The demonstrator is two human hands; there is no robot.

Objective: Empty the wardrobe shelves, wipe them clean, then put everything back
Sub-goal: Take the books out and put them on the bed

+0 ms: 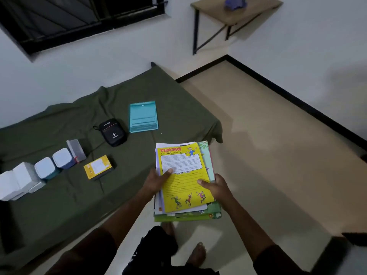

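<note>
**Stack of books on its way to the bed**

Both hands carry a stack of books and papers (185,181), which hangs in the air over the floor, just off the bed's near right corner. The left hand (158,180) has its grip closed on the stack's left edge, thumb pressed on the yellow comic sheet (183,175) on top. The right hand (215,187) grasps the right edge the same way, thumb on top and fingers hidden beneath.

The step in hand looks to be emptying: this load should join the things already laid out on the bed (59,205). The stack is uneven, with loose sheets over larger green-covered books, so it wants to be kept level and the thumbs kept down until the bottom book rests flat; tilting would likely let the top sheets slide.

On the bed, a teal folder (143,117) lies toward the far right edge, a black first-aid pouch (113,132) just left of it. A yellow box (98,167) sits nearer the middle, and a row of white and pale containers (39,169) runs toward the left edge. The open room is the bare green sheet along the near edge, between the yellow box and the right corner. Setting the stack well in from that corner seems wise, since the sheet drapes over the edge there. The floor (258,165) to the right is open for stepping.
</note>
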